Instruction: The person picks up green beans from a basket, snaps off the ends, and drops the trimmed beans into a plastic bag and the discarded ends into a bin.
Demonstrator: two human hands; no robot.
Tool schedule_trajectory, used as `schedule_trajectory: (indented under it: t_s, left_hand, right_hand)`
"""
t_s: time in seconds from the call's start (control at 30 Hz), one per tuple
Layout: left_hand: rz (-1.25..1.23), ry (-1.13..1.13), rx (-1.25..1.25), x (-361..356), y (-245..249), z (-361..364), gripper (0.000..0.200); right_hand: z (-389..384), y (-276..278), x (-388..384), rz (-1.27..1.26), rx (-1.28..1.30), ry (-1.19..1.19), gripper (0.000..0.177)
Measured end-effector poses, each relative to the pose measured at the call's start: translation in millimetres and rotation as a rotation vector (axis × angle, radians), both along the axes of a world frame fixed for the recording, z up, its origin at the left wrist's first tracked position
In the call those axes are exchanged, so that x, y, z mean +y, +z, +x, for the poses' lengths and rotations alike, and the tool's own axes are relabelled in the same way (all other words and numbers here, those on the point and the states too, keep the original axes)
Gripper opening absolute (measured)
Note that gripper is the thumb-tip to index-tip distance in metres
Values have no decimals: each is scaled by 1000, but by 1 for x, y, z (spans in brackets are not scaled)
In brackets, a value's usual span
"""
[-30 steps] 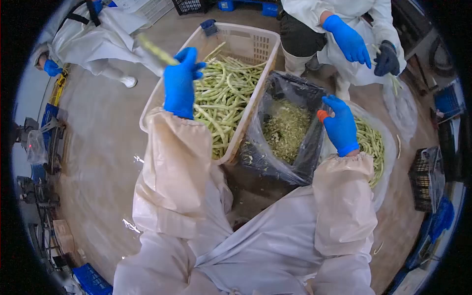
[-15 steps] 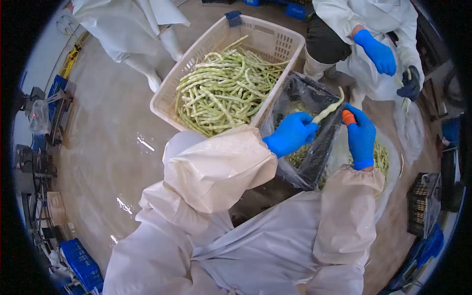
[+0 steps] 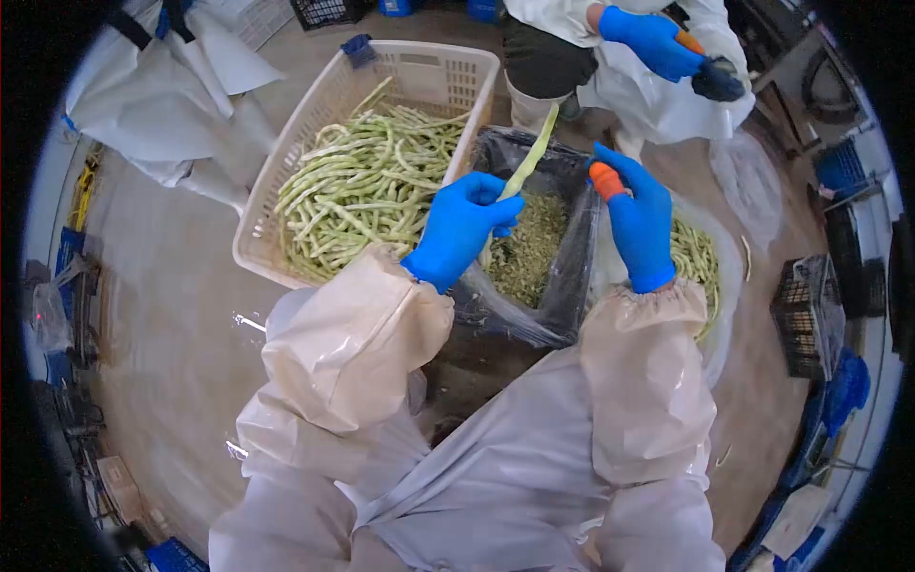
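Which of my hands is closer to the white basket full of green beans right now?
Left. The left hand holds a bean pod just right of the white basket, over the black-lined bin. The right hand is farther right, past that bin.

Obscured parts
Lower end of bean point(image 3: 530, 153) hidden in left hand point(image 3: 460, 227); co-worker point(image 3: 548, 57) cut off at top edge; scraps point(image 3: 534, 246) in bin point(image 3: 574, 276) too small to tell.

Long pale-green bean point(image 3: 530, 157), tilted near upright, above black-lined bin w/ trimmings point(image 3: 534, 250)
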State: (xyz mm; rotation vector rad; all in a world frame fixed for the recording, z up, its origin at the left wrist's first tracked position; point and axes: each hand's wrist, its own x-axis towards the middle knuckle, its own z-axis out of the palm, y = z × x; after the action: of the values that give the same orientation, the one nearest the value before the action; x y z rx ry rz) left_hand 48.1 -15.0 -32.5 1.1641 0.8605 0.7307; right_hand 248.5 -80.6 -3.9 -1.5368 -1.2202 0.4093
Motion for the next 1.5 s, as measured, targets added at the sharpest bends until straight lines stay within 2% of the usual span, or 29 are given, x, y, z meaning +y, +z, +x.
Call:
schedule_trajectory:
  t_s: [0.03,0.17,0.2,0.33,0.43,0.53,0.63,0.67,0.73,0.83,0.87,0.93,1.0,1.07,1.17,1.37,1.5]
  left_hand:
    - [14,-21,21,-1,0,1,24]
    - [-276,15,-167,1,4,2,23]
    - [-262,1,-207,7,4,0,22]
    - [-294,172,-247,16,11,-7,24]
    - [-248,210,-255,20,9,-9,27]
    - [-313,242,-288,19,8,-10,29]
    - [-347,196,-405,22,-13,-5,32]
    - [-336,188,-342,21,-15,-4,32]
    - [-315,164,-218,15,-7,-1,32]
    - [33,241,77,4,-16,10,30]
    - [269,377,137,-7,-21,16,32]
    - [805,415,198,-13,-8,12,33]
    - [1070,338,168,-13,-11,13,33]
    - [1060,157,42,-11,-28,19,31]
    - [899,39,231,-10,-23,14,24]
    - [986,35,439,-11,-14,6,24]
    - [866,-84,503,-12,-3,5,27]
  right_hand:
    - [1,0,-1,3,16,7,27]
    - [-3,-6,-4,-70,78,111,24]
    - [-4,-6,-2,-101,87,151,23]
    - [-32,-9,-5,-174,330,341,24]
    - [-49,-5,-10,-229,155,374,25]
    - [-61,-12,-11,-246,83,352,25]
    - [-63,-8,-14,-369,12,319,24]
    - [-62,-5,-15,-316,-97,329,22]
    - [-54,2,-15,-365,-31,327,21]
    - [-37,6,-12,-354,101,312,20]
    - [-31,7,-11,-339,150,307,20]
    - [-21,11,-10,-361,160,327,20]
    - [-14,14,-9,-442,113,386,21]
    - [-16,15,-9,-448,126,414,21]
    - [-29,20,-12,-412,92,340,20]
    - [-40,17,-18,-281,-217,261,17]
    - [-42,16,-21,-256,-402,251,16]
